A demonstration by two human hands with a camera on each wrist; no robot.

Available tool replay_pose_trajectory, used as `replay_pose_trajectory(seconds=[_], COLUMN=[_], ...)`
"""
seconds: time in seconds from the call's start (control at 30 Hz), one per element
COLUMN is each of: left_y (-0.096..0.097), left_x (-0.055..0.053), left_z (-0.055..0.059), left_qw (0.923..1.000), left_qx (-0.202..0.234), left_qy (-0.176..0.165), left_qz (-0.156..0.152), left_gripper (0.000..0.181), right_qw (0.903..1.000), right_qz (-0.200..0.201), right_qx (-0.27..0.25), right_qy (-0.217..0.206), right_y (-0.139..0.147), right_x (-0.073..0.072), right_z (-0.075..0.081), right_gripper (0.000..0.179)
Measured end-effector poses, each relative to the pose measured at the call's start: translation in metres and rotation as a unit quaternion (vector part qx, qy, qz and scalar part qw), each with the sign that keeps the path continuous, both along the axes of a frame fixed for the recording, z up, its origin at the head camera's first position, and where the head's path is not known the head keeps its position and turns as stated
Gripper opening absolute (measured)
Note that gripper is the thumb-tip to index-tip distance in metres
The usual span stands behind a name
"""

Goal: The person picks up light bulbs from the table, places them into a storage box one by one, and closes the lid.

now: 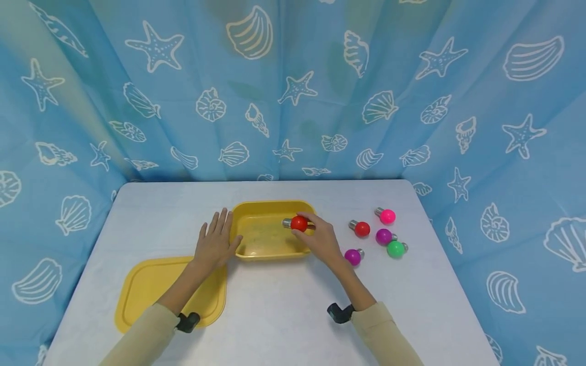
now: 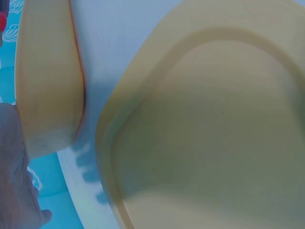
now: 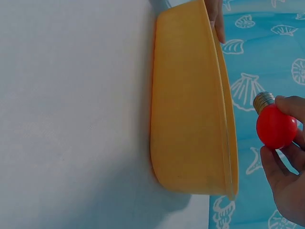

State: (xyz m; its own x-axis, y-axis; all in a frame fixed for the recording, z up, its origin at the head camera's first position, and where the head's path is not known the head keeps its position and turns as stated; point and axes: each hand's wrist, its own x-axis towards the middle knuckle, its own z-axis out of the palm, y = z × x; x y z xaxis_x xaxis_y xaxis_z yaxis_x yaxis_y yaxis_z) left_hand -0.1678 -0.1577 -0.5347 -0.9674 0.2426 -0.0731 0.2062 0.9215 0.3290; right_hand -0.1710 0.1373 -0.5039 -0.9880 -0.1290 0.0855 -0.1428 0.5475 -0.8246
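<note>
In the head view a yellow plastic box stands at the middle of the table, with no bulbs visible inside. My right hand pinches a red light bulb by its round glass, above the box's right part. The right wrist view shows the red bulb between thumb and fingers, its metal screw base pointing away from the palm. At the box's left end my left hand rests against the rim, fingers straight and spread. Under the left forearm lies a flat yellow lid.
Right of the box lie several bulbs: a pink bulb, another red bulb, purple bulbs and a green bulb. A blue curtain with shell prints hangs behind and beside the white table.
</note>
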Motion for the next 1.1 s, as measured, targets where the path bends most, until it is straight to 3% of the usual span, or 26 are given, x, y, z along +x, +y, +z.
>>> replay_pose_trajectory(seconds=[0.23, 0.6, 1.1], left_y=[0.0, 0.0, 0.0], left_x=[-0.001, -0.003, -0.003], left_z=[-0.002, -0.001, -0.002], left_qw=[1.0, 0.9999, 0.9998], left_qx=[0.002, -0.005, -0.017], left_qy=[0.006, 0.011, 0.006], left_qz=[-0.002, -0.002, 0.0], left_gripper=[0.075, 0.075, 0.076], right_qw=[0.9994, 0.9984, 0.9964], right_qz=[0.024, 0.048, 0.072], right_qx=[-0.024, -0.023, 0.018], right_qy=[-0.005, -0.019, -0.041], right_y=[-0.012, -0.03, -0.067], right_x=[-0.018, -0.04, -0.054], right_z=[0.0, -0.005, -0.019], right_gripper=[0.048, 0.045, 0.045])
